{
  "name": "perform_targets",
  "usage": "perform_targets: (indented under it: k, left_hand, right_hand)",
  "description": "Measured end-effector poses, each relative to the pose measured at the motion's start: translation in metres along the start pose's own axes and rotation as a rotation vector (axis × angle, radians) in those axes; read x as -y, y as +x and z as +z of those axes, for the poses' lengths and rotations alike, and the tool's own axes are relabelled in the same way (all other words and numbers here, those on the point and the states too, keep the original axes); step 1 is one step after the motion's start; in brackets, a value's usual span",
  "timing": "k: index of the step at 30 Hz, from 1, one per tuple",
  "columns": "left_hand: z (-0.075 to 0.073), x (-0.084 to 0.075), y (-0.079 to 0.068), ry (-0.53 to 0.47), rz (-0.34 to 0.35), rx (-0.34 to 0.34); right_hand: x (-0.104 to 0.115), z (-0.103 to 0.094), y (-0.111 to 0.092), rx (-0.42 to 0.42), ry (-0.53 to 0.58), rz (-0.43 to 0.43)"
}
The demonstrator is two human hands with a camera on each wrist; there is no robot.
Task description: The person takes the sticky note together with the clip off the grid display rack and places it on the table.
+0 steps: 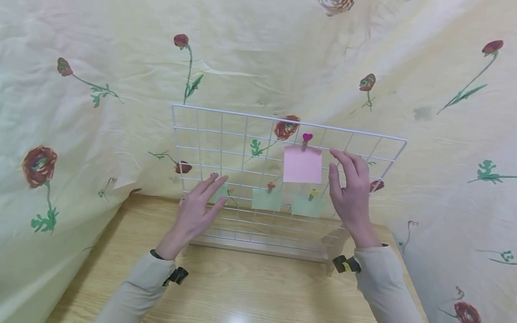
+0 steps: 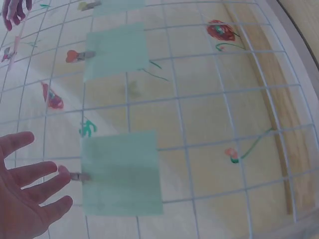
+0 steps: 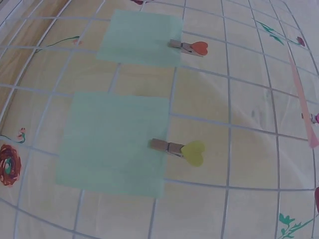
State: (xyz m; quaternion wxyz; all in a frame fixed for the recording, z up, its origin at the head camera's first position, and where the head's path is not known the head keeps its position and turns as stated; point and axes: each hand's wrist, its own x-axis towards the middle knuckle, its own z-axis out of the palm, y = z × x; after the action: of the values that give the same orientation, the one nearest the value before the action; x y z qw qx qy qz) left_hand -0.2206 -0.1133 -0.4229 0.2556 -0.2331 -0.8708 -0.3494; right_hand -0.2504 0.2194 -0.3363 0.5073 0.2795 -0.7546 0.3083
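A white wire grid panel (image 1: 262, 116) stands upright in a wooden base. Near its upper middle, a pink sticky note (image 1: 302, 168) hangs from a small clothespin with a magenta heart (image 1: 307, 137). Below are three green notes: a left one (image 2: 122, 174), a middle one (image 1: 266, 199) with an orange-heart clothespin (image 3: 189, 48), and a right one (image 3: 114, 144) with a yellow-heart clothespin (image 3: 182, 149). My left hand (image 1: 196, 212), fingers spread, is at the left note, fingertips overlapping its clothespin (image 2: 79, 176). My right hand (image 1: 352, 203) is beside the pink note's right edge, fingers extended.
The grid's wooden base (image 1: 255, 247) rests on a light wood table (image 1: 247, 289). Pale cloth (image 1: 128, 11) with printed red flowers hangs behind and along both sides. Black wrist cameras (image 1: 178, 276) sit at both cuffs.
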Motion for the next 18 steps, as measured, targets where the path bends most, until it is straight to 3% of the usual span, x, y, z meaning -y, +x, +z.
perform_targets:
  k: [10,18]
  left_hand:
    - [0.003,-0.015,0.012,-0.039,0.007,-0.016]
    - [0.007,-0.027,0.025,-0.062,0.036,0.012]
  right_hand:
    - [0.007,0.01,0.015,-0.005,0.044,0.0]
    - [0.01,0.019,0.029,0.032,0.036,-0.013]
